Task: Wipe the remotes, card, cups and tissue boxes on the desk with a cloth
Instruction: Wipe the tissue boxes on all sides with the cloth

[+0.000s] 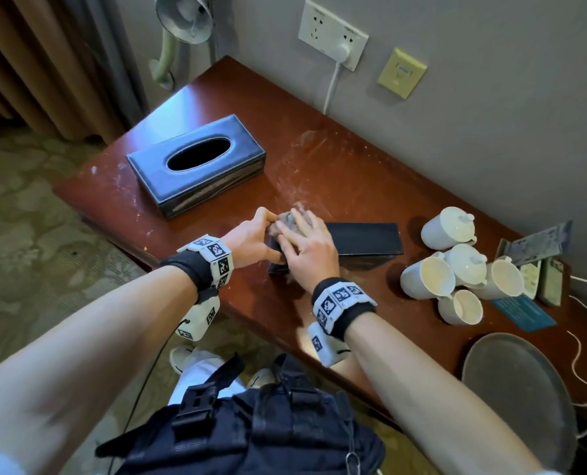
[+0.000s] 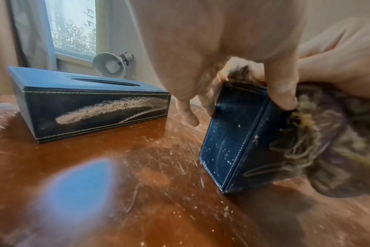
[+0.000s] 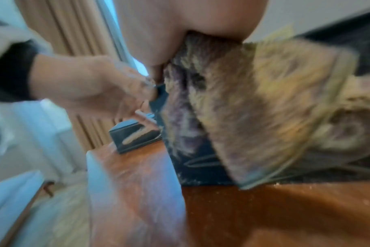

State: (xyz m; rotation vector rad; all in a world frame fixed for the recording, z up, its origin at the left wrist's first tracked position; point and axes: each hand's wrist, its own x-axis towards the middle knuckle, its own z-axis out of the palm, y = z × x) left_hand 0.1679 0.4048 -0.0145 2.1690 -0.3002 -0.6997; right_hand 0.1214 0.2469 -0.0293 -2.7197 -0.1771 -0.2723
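A dark tissue box (image 1: 364,241) stands tilted on the desk (image 1: 319,166) in front of me. My left hand (image 1: 254,238) grips its left end, the thumb (image 2: 281,93) on the near side and the fingers (image 2: 188,115) behind the stitched end face (image 2: 232,133). My right hand (image 1: 305,248) holds a fuzzy brown-purple cloth (image 1: 286,222) bunched against the box's top and near side; the cloth (image 3: 264,108) hangs from under the palm. A second, blue tissue box (image 1: 196,162) lies at the far left, a pale smear on its side (image 2: 108,108).
Several white cups (image 1: 456,269) cluster at the right, some on their sides. Beyond them lie remotes (image 1: 552,279), a teal card (image 1: 521,311) and a round dark tray (image 1: 511,389). A wall runs behind the desk, with a plugged cable (image 1: 329,90). Dust streaks the desk.
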